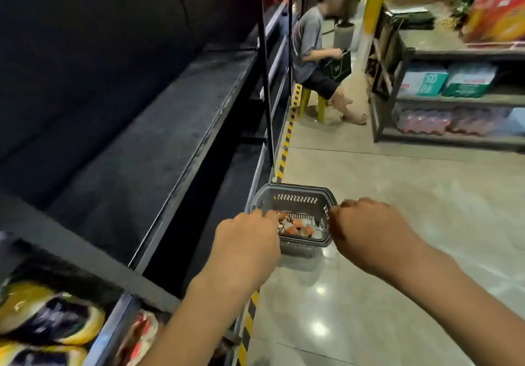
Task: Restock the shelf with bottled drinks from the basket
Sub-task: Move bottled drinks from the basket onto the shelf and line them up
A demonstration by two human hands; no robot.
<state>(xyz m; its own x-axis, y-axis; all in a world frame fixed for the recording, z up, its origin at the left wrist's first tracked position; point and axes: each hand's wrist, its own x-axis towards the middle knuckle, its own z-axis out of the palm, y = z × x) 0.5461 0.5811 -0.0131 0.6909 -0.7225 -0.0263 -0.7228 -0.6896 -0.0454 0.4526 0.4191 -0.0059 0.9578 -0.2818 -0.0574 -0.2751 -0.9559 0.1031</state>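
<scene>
A grey plastic basket (295, 198) stands on the tiled floor beside the dark shelf unit (159, 149). Inside it lie several bottled drinks (298, 228) with orange caps. My left hand (247, 240) reaches over the basket's left rim, knuckles up, fingers curled down towards the bottles. My right hand (366, 229) hovers at the basket's right rim, fingers bent; the frame does not show whether it touches the rim. The fingertips of both hands are hidden from me. The long black shelf board on the left is bare.
A person (315, 50) sits on a yellow stool (309, 101) further down the aisle. A rack (454, 98) with boxed and bottled goods stands at the right. Yellow-black tape (287, 141) runs along the shelf base. Packaged goods (51, 317) fill the lower left shelf.
</scene>
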